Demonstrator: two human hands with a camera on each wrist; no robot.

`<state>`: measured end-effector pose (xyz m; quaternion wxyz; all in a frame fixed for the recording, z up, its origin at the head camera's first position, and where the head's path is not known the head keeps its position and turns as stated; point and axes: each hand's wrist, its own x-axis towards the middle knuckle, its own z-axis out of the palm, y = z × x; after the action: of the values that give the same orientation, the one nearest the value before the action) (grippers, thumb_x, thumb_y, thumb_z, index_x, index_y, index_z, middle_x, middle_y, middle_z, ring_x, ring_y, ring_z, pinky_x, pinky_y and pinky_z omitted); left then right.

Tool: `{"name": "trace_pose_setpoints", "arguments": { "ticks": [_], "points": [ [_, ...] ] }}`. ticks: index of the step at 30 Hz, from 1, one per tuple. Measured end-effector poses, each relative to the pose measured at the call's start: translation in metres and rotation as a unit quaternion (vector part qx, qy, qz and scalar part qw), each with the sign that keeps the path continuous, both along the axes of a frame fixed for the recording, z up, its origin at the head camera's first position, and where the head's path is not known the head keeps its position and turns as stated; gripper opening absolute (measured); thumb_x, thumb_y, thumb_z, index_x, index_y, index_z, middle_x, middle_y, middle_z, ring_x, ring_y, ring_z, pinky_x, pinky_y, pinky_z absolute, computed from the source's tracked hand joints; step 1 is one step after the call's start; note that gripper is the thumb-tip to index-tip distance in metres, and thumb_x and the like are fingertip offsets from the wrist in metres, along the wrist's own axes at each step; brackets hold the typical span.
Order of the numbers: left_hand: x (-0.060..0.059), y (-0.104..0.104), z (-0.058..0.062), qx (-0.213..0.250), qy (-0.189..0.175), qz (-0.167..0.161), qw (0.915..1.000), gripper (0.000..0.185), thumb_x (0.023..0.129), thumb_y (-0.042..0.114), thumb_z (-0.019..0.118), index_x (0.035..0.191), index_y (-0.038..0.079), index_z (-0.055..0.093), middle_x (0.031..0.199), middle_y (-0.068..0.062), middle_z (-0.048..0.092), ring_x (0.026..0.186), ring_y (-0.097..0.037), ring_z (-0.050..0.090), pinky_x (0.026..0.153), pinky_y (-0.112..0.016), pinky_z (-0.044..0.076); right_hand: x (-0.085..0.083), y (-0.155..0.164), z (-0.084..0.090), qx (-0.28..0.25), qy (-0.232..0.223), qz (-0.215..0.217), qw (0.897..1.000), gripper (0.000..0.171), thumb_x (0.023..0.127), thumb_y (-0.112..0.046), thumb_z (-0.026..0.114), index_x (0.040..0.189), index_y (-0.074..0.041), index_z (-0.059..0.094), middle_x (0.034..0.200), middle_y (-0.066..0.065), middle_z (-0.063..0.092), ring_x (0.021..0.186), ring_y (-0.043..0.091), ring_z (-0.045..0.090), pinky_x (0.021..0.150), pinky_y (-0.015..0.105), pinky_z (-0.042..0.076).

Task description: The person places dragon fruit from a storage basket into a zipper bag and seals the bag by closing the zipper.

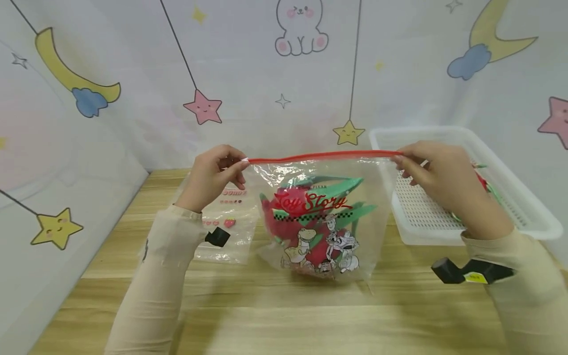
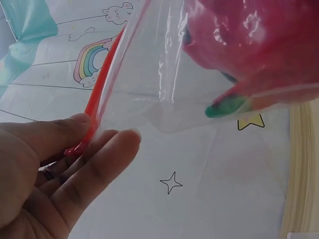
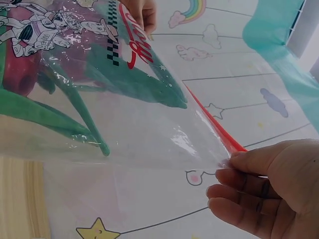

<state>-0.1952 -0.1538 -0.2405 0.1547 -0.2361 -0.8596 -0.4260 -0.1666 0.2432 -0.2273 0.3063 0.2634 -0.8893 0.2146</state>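
A clear zip bag (image 1: 381, 197) with a red zip strip (image 1: 319, 156) and Toy Story print hangs upright over the table. Inside it is a pinkish-red item with long green pointed tips (image 1: 355, 187), looking like a toy dragon fruit; the print partly covers it. My left hand (image 1: 217, 172) pinches the strip's left end, where a small white tab (image 1: 245, 159) shows. At the opposite end, my right hand (image 1: 437, 172) holds the upper corner between thumb and forefinger. The strip is stretched nearly straight between them. In the right wrist view, the other fingers (image 3: 234, 211) curl loosely below the corner.
Behind my left forearm, another clear bag with pink print (image 1: 230, 246) lies flat on the wooden table (image 1: 275, 325). A white perforated basket (image 1: 419, 236) stands at the right, with red and green items partly hidden by my right arm. Patterned cloth (image 1: 266, 69) encloses the back and sides.
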Motion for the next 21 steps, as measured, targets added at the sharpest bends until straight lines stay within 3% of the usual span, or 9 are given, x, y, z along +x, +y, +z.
{"name": "trace_pose_setpoints", "arguments": {
  "ticks": [5,10,15,21],
  "points": [
    [-0.006,0.001,-0.002,0.016,-0.025,-0.004,0.9996,0.016,0.094,0.014,0.062,0.101,-0.001,0.062,0.073,-0.016,0.059,0.049,-0.013,0.059,0.051,-0.031,0.056,-0.005,-0.001,0.005,0.028,-0.024,-0.013,0.999,0.010,0.087,-0.010,0.070,0.093,-0.004,0.074,0.071,0.006,0.070,0.052,0.005,0.058,0.052,0.013,0.042],
    [-0.015,0.003,-0.001,0.005,-0.043,0.008,0.9990,0.019,0.095,0.020,0.060,0.102,0.002,0.060,0.063,-0.013,0.052,0.039,-0.014,0.044,0.037,-0.028,0.041,-0.015,-0.003,0.009,0.058,-0.058,-0.032,0.996,0.012,0.090,-0.013,0.067,0.096,-0.005,0.073,0.074,0.006,0.071,0.055,0.011,0.059,0.056,0.023,0.044],
    [-0.027,0.007,-0.004,0.007,-0.048,0.008,0.9988,0.019,0.096,0.018,0.059,0.101,-0.001,0.059,0.065,-0.010,0.052,0.038,-0.015,0.045,0.038,-0.028,0.044,-0.033,-0.002,0.013,0.090,-0.110,-0.041,0.989,0.016,0.093,-0.015,0.063,0.100,-0.003,0.071,0.080,0.011,0.071,0.060,0.017,0.060,0.059,0.031,0.042],
    [-0.042,0.009,-0.006,-0.038,-0.035,0.030,0.9982,0.017,0.095,0.020,0.060,0.100,0.003,0.061,0.063,-0.005,0.048,0.043,-0.010,0.040,0.041,-0.022,0.035,-0.053,-0.003,0.017,0.123,-0.157,-0.044,0.979,0.016,0.093,-0.014,0.062,0.099,-0.001,0.071,0.079,0.012,0.069,0.064,0.019,0.056,0.057,0.030,0.042]
  ]
}}
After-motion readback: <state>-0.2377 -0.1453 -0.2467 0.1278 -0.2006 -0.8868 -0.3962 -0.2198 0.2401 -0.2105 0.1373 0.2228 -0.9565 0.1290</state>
